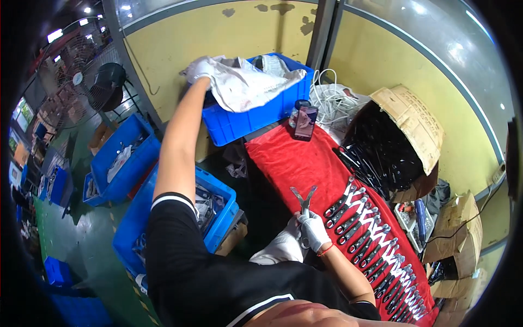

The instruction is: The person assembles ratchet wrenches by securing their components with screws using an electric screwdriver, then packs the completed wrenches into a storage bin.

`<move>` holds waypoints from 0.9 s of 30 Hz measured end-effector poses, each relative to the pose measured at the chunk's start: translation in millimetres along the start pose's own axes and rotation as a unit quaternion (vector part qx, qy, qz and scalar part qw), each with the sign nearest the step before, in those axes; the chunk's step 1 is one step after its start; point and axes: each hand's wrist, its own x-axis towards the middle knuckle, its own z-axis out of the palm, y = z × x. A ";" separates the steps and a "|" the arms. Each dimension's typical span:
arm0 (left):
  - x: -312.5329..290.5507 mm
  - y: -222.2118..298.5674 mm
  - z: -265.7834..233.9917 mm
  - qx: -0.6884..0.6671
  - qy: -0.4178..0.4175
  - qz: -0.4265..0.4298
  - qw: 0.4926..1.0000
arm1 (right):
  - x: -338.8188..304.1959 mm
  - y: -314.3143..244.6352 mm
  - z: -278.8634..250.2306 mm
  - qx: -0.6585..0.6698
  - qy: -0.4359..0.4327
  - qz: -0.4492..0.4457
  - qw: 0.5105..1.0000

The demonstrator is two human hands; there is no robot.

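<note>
My left hand (203, 70), in a white glove, reaches far forward to the back-left corner of a blue crate (248, 122). It is closed on the edge of a white sack (245, 87), which drapes over the crate's front wall; the fingertips blend into the fabric. Close to my body, my right hand (315, 231), also gloved, grips a silver scissor-like tool (305, 203). Its two short jaws are spread and point away from me, and a loop shows below. Beside it, on a red cloth (302, 166), lie rows of similar tools (362, 234) with dark handles and silver heads.
A phone (305, 121) leans at the red cloth's far end, near white cables (327, 92). To the right, a tipped cardboard box (408, 122) spills black parts. A blue power tool (420, 218) lies in a tray. More blue crates (122, 158) and a fan (79, 79) stand left.
</note>
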 end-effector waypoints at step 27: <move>-315.1 -328.8 -281.3 0.325 -0.449 0.281 0.783 | 47.4 -42.7 189.9 -0.477 -0.232 -0.381 0.757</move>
